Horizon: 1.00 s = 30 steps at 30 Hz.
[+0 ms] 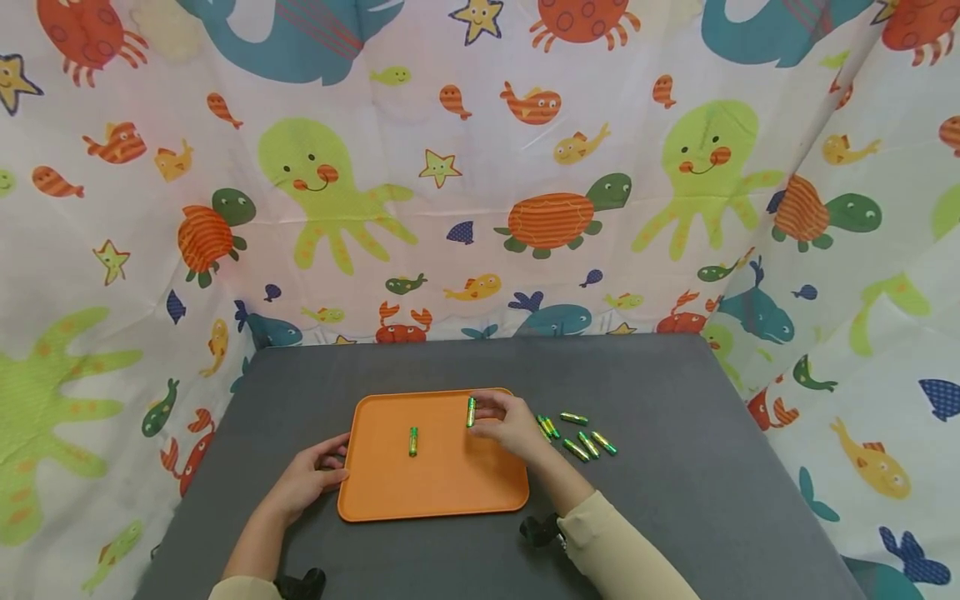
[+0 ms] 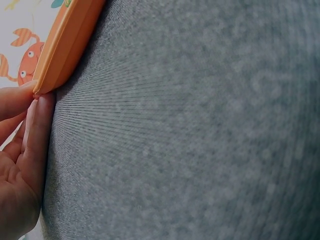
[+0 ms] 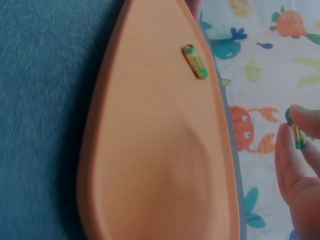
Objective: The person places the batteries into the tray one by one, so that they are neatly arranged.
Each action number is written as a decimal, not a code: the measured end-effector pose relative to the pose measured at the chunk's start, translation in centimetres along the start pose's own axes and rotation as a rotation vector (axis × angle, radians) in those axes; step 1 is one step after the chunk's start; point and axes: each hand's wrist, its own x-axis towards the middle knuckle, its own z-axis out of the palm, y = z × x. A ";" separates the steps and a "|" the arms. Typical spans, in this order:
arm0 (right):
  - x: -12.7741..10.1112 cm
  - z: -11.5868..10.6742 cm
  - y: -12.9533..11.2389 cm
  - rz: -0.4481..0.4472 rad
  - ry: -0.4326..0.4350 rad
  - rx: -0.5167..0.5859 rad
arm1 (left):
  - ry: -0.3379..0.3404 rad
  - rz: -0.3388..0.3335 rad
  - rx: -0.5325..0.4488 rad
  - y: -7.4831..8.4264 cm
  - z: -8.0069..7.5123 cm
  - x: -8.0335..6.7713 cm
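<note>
Head view: one battery (image 1: 412,441) lies on the orange tray (image 1: 450,492); right hand (image 1: 510,423) pinches a second battery (image 1: 471,412) over the tray's far edge; five loose batteries (image 1: 577,435) wait on the grey table (image 1: 675,500). Judged early. Left wrist view alone shows left hand (image 2: 20,165) fingers straight, touching the tray rim

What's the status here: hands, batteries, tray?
Right hand pinches a green battery over the orange plastic tray. Left hand touches the tray edge. One battery lies inside. Nothing blocking.
</note>
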 end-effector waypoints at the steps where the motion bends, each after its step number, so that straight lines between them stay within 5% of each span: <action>1: 0.2 0.3 0.0 0.003 -0.001 -0.006 | -0.004 0.003 -0.002 0.0 0.0 0.0; 30: 2.8 7.4 2.5 0.075 -0.074 -0.274 | 0.000 0.019 0.006 -0.3 0.1 0.1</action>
